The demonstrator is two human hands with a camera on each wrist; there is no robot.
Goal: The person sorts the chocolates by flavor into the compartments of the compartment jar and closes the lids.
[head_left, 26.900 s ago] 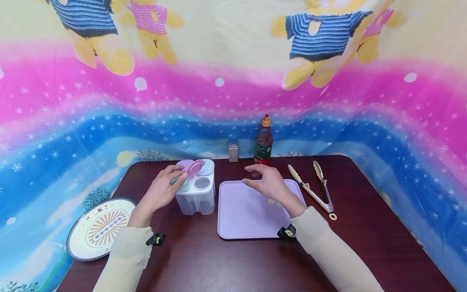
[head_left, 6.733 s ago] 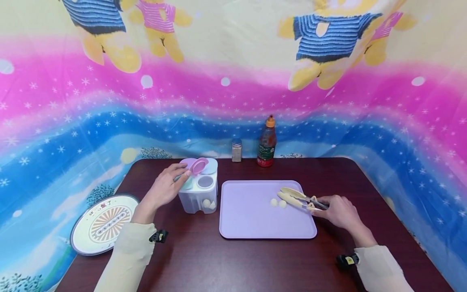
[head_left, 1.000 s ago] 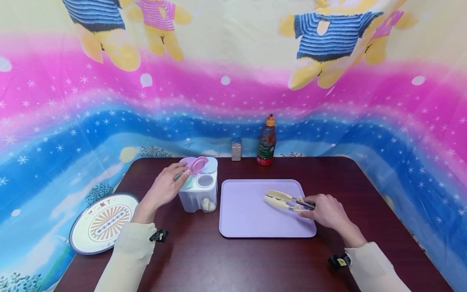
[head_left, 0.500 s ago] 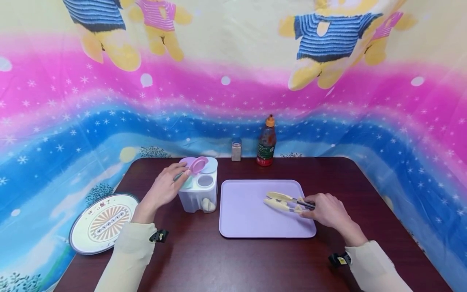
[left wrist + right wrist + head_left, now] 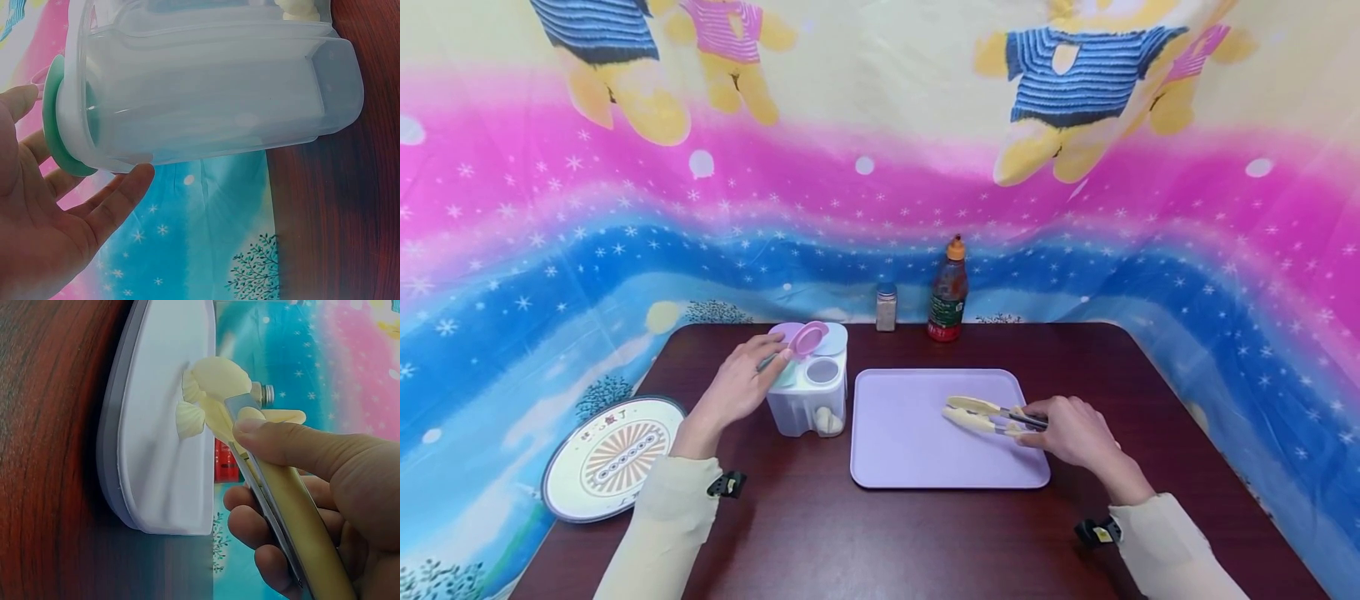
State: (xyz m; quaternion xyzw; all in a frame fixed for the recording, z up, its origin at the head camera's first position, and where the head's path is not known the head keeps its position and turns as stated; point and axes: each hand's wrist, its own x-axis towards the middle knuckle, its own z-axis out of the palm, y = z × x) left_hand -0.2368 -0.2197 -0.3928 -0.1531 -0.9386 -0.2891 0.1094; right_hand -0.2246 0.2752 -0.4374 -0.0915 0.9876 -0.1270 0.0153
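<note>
My left hand (image 5: 741, 379) lies on the near left corner of a clear, white-topped storage container (image 5: 808, 412). Its thumb touches the raised pink lid (image 5: 808, 339). In the left wrist view, its fairly straight fingers spread beside the green lid (image 5: 55, 119) and along the wall. Several white lumps (image 5: 827, 421) show inside, beneath the uncovered round opening (image 5: 822, 372). My right hand (image 5: 1077, 433) grips cream-tipped tongs (image 5: 981, 414) over the lilac tray (image 5: 910, 462). Small white ribbed pieces (image 5: 190, 420) are at the tongs' tips in the right wrist view.
A patterned white plate (image 5: 580, 467) leans at the table's left edge. Behind the tray stand a shaker with a blue cap (image 5: 886, 310) and a red sauce bottle (image 5: 947, 304). A printed cloth (image 5: 865, 217) surrounds the dark wood table (image 5: 850, 542).
Since the older frames, the right hand has taken the tongs from the table, white lumps have appeared in the container, and the tongs have shifted left. In the last second almost nothing moves.
</note>
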